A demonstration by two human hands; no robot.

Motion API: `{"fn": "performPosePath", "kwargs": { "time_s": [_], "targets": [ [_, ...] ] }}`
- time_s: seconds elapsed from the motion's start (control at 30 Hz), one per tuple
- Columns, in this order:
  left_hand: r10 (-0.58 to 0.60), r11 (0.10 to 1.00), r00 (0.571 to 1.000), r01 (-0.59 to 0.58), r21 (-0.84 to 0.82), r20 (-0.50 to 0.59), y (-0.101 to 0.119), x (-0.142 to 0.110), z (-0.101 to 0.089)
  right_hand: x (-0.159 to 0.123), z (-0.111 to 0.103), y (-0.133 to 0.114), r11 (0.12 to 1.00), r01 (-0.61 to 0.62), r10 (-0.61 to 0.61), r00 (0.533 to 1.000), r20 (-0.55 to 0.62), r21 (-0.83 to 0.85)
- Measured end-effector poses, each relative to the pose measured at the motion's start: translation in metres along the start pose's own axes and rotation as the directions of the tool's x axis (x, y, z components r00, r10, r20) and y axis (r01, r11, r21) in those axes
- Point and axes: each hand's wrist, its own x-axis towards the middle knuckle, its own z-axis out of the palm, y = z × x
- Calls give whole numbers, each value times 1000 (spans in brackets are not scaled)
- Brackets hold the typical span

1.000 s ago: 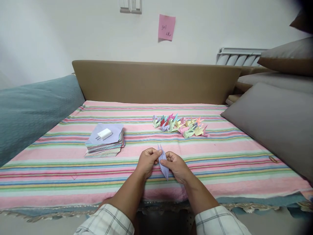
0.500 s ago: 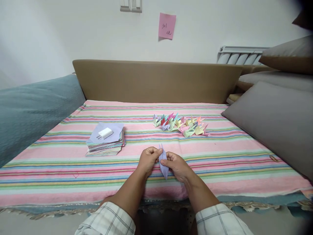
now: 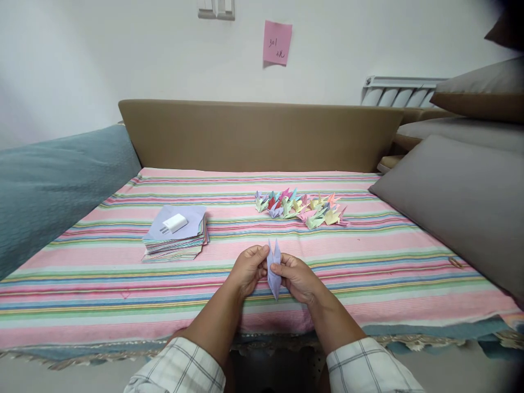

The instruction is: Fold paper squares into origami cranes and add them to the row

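A folded piece of lavender origami paper [image 3: 274, 281] is held upright between my two hands, its two narrow points spread apart at the top and a single tip facing me. My left hand [image 3: 249, 267] pinches its left edge near the upper points. On the other side, my right hand [image 3: 298, 277] grips it with the thumb lying across its front; the fingers behind are partly hidden. Beyond my hands lies a cluster of colourful folded paper cranes [image 3: 301, 207] on the striped cloth [image 3: 229, 316].
To the left stands a stack of square paper [image 3: 176, 248] with a white charger plug [image 3: 175, 222] on top. Grey cushions [image 3: 458, 202] pile up at the right, a blue-green cushion [image 3: 61, 180] lies at the left. A brown backrest [image 3: 262, 136] closes off the far side.
The two upper points of the lavender paper have parted further. My left thumb has shifted slightly left, off the middle of the paper; both hands otherwise stay in place.
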Motion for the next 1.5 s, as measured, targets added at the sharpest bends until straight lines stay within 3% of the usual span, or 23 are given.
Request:
{"fn": "performPosePath", "kwargs": {
  "time_s": [0.07, 0.17, 0.53, 0.77, 1.13, 1.5],
  "targets": [
    [-42, 998, 998, 40, 49, 53, 3, -2, -2, 0, -1, -1, 1000, -11, 11, 1000, -5, 6],
    [-70, 991, 997, 65, 118, 42, 6, -3, -3, 0, -1, -1, 1000, -12, 12, 1000, -27, -2],
    [52, 985, 998, -45, 164, -38, 3, 0, -5, -1, 0, -1, 997, 30, -31, 1000, -5, -68],
    [47, 987, 996, -36, 155, -70, 1, 1, -6, 3, -2, 3, 988, 54, -65, 995, -71, -146],
    [-3, 998, 1000, 3, 61, -13, -1, 1, -7, 5, -1, 6, 958, 204, -224, 971, -79, -202],
    [-41, 997, 998, 37, 72, 55, -1, -3, -6, 0, -2, -4, 935, 307, -308, 951, 22, -180]
  ]
}}
